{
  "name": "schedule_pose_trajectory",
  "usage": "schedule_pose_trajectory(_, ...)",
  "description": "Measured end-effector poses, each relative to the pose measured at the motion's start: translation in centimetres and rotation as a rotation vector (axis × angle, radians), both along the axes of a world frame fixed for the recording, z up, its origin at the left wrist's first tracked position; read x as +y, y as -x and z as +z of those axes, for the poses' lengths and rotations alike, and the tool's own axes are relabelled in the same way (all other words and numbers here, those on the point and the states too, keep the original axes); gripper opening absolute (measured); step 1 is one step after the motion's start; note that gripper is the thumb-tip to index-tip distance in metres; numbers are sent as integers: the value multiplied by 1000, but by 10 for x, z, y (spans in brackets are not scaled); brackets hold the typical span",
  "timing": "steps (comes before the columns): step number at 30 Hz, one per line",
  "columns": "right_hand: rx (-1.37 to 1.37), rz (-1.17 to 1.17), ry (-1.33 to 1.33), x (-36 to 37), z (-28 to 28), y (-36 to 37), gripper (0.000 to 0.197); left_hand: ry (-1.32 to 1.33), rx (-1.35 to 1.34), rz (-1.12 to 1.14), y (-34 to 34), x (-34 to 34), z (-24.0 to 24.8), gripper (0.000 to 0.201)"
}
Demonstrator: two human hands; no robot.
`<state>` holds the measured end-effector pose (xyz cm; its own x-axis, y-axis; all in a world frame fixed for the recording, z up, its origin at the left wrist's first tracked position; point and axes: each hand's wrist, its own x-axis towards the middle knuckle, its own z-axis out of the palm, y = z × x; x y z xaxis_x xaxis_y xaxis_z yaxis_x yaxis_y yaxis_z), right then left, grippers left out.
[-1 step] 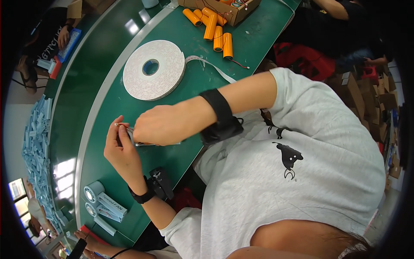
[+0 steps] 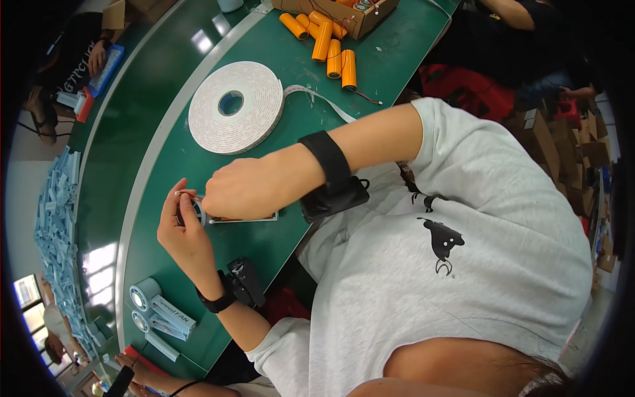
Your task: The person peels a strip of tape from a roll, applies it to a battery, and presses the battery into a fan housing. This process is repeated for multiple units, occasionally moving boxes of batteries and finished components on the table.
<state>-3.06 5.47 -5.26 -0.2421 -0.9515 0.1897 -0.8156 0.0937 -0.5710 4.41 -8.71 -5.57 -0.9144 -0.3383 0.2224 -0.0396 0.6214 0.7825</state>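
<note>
My left hand point(image 2: 188, 231) pinches a small white plug point(image 2: 177, 193) on a thin red wire point(image 2: 192, 194) between thumb and forefinger. The wire runs in under my right hand point(image 2: 245, 188), which is curled with its back to me, so its fingertips and what they grip are hidden. Beneath both hands lies a pale casing point(image 2: 264, 218), long and shallow, with a ring-shaped end by my left thumb. A strip of orange shows inside the casing below my right hand. Each wrist wears a black strap with a dark box on it.
Beyond my right hand a large roll of white tape point(image 2: 264, 92) lies flat on the green table point(image 2: 178, 178). Orange cylindrical batteries point(image 2: 322, 43) sit by a cardboard box point(image 2: 370, 20). Light-blue fan parts point(image 2: 149, 294) stand to the left; more are heaped point(image 2: 56, 231) across the table. Other people work nearby.
Both hands have shifted very slightly to the left. More of the pale casing and its ring end now shows below my right hand.
</note>
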Motion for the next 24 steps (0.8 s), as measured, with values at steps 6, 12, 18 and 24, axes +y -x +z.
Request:
schedule_pose_trajectory(6,80,12,-196,-7,6,0,19,-186,-30,-189,-13,-22,12,36)
schedule_pose_trajectory(12,-236,-121,413,23,-37,-11,28,-54,-229,-407,-13,-42,19,59)
schedule_pose_trajectory(18,-948,-177,431,17,-6,12,51,111,54,-296,12,-22,78,65)
schedule_pose_trajectory(24,305,-608,450,62,45,108,30,73,181,-372,135,-83,82,64)
